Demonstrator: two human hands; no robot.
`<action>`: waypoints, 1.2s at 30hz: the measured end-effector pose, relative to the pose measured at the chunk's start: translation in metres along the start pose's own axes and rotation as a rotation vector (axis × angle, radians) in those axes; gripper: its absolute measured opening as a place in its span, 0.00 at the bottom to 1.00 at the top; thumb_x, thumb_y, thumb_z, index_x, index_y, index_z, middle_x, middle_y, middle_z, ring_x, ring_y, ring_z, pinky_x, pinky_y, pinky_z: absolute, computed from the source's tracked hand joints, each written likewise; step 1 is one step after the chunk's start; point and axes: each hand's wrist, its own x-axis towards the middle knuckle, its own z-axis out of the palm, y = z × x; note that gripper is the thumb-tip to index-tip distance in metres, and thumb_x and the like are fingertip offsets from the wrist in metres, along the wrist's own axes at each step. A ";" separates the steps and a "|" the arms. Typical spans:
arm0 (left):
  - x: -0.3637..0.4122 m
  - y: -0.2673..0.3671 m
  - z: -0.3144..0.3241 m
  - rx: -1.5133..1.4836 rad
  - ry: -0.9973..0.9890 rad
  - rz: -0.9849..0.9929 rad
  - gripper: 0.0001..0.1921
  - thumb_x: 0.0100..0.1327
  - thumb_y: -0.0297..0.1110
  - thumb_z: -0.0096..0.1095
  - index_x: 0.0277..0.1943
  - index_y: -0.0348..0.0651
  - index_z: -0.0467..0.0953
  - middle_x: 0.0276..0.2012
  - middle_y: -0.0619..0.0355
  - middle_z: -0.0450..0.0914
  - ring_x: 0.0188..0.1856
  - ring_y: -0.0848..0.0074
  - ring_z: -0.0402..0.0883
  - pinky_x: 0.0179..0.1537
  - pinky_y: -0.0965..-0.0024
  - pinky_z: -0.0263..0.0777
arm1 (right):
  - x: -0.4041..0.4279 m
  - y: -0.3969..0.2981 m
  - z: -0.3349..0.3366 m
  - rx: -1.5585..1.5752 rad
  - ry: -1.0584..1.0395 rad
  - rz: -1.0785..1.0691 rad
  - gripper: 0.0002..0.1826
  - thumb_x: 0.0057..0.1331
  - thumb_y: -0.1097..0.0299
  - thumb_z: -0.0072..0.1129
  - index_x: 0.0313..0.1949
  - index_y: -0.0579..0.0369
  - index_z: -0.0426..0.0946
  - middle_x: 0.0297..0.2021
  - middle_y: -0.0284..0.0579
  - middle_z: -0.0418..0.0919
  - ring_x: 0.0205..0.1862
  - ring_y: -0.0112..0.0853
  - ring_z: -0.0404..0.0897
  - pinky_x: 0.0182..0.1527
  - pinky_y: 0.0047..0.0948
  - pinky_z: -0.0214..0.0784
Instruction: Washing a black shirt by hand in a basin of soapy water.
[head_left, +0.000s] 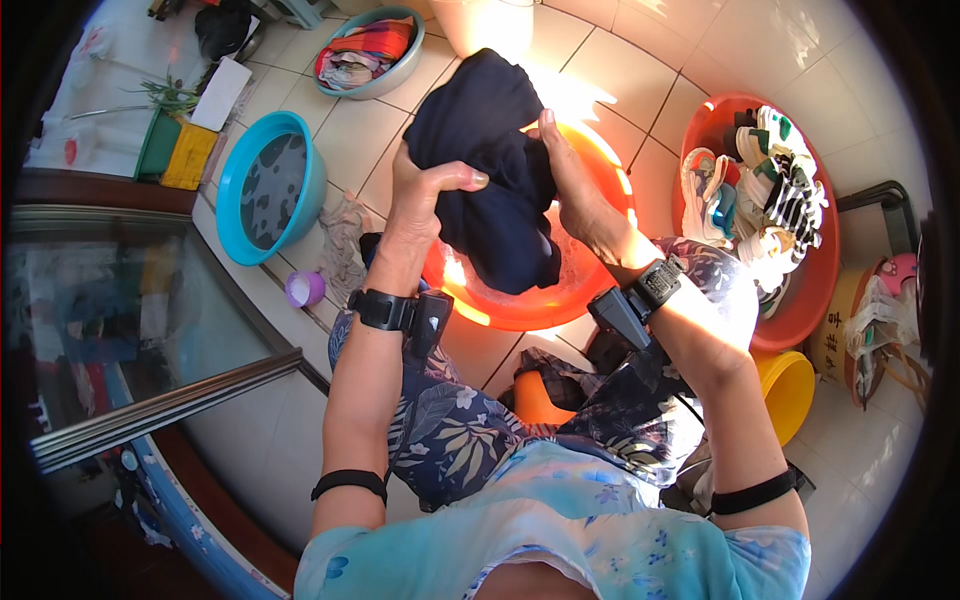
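A dark navy cloth, bunched up, is held between both hands above an orange plastic basin of sudsy water. My left hand grips its left side, the thumb lying across the front of the fabric. On the cloth's right side is my right hand, thumb pointing up; its fingers are largely hidden behind the fabric. The cloth's lower end hangs over the suds.
A blue basin of grey water stands left, near a purple cup and a crumpled rag. Behind are a basin of folded cloths and a pale bucket. At right, a red tub holds shoes beside a yellow bucket.
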 end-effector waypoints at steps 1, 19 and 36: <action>0.004 0.002 -0.007 0.026 0.006 -0.001 0.19 0.42 0.17 0.61 0.43 0.25 0.77 0.24 0.49 0.83 0.24 0.69 0.84 0.33 0.72 0.80 | -0.001 -0.002 -0.004 -0.083 0.034 -0.079 0.49 0.67 0.29 0.43 0.69 0.65 0.59 0.65 0.56 0.66 0.61 0.42 0.69 0.63 0.43 0.60; 0.024 -0.017 -0.009 -0.349 0.082 -0.219 0.06 0.44 0.29 0.65 0.26 0.37 0.81 0.28 0.56 0.83 0.36 0.71 0.81 0.51 0.69 0.74 | 0.008 0.010 -0.016 0.526 -0.176 0.047 0.27 0.71 0.50 0.52 0.52 0.65 0.73 0.41 0.50 0.82 0.39 0.36 0.84 0.41 0.33 0.79; 0.029 -0.016 -0.021 -0.296 0.108 -0.153 0.08 0.46 0.31 0.64 0.29 0.39 0.82 0.31 0.57 0.84 0.39 0.72 0.80 0.53 0.71 0.70 | 0.018 0.018 -0.004 0.333 0.002 0.132 0.28 0.75 0.48 0.44 0.62 0.58 0.68 0.51 0.49 0.80 0.48 0.36 0.82 0.46 0.31 0.77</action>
